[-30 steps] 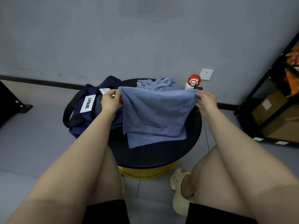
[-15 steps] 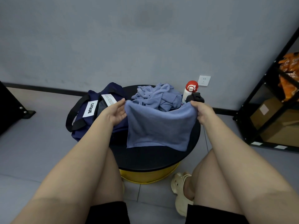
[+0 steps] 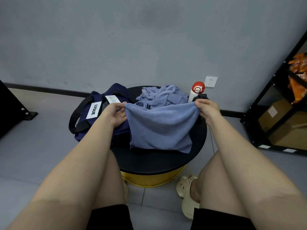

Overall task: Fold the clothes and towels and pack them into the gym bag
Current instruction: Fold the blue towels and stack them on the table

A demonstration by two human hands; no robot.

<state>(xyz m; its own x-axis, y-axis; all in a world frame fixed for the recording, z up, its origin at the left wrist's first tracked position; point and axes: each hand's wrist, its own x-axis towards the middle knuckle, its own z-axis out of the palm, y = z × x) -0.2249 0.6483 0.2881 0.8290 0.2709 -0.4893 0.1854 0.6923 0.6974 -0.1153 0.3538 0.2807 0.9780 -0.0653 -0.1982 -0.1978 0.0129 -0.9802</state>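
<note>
Seated person, head view looking down at a round black table with a yellow base. Both hands hold one blue towel stretched by its top corners. Left hand pinches the towel's left top corner between thumb and fingertips, other fingers loosely spread, palm partly up. Right hand has fingers curled tight around the right top corner. Towel sags between the hands, its lower part draped onto the tabletop, bottom edge near the table's front. It looks doubled over, but the layers can't be told apart. Behind it, on the far side of the table, a crumpled pile of blue clothes, unfolded. Navy gym bag sits on the table's left edge, black straps hanging off, white label reading LVQUE facing up, just beside the left hand. White bottle with red cap stands upright at the table's far right, behind the right hand. Black metal shelf with cardboard boxes at right. White wall socket on grey wall. Cream clog on right foot.
</note>
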